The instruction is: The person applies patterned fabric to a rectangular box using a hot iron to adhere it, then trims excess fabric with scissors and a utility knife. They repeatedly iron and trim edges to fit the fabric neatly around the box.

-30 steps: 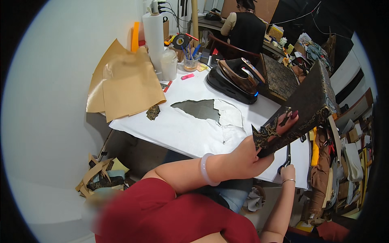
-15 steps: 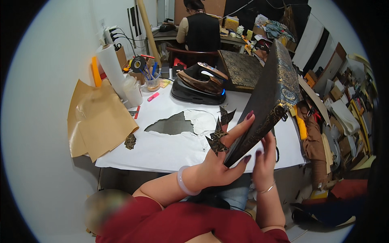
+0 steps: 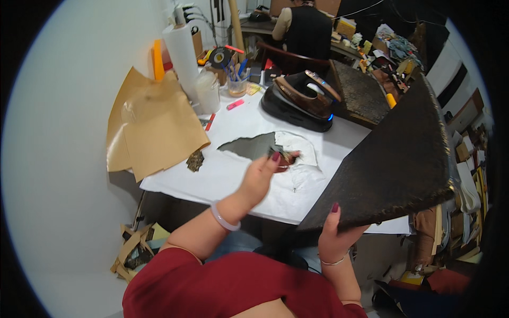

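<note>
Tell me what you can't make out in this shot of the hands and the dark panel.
- Head view: the small dark scrap pinched in the left hand is too small to identify.
- The right hand is partly hidden behind the large dark panel, which also covers part of the white table cover.
- The iron hides whatever lies behind it.

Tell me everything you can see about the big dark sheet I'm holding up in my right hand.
The dark sheet is a large, stiff-looking, roughly triangular panel, dark brown to black with a fine speckled, textured surface, perhaps leather or coated fabric. It is held tilted above the white-covered table's right end, widening upward and to the right. The right hand grips its lower edge, thumb on the face. The left hand is apart from it, pinching a small dark scrap.
</note>
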The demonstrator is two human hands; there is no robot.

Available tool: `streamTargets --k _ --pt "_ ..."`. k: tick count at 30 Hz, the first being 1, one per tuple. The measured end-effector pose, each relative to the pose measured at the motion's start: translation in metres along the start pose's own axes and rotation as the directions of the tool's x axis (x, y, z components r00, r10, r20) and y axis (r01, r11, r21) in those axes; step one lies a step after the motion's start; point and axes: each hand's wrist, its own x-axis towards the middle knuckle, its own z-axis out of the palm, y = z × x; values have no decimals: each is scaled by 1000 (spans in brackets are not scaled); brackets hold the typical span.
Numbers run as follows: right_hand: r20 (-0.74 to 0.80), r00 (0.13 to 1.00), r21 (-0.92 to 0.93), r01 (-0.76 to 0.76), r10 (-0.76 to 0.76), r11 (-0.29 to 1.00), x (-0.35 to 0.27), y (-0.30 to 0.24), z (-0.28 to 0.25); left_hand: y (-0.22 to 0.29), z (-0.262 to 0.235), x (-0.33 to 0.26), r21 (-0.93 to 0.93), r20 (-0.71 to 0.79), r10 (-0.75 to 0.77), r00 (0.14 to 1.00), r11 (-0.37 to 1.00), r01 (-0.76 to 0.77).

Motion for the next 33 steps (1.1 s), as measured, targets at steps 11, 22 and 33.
streamTargets --k 11,22,33 --pt "-75 985 35 -151 154 988 -7 -5 -11 15 -184 -78 464 -667 29 745 798 384" --pt "-62 983 -4 -174 174 985 -1 -15 -7 49 -204 -77 794 -524 -53 850 332 510" --pt "-44 979 35 -197 198 980 -3 -16 -13 41 -217 -43 877 -481 -14 877 -35 480"
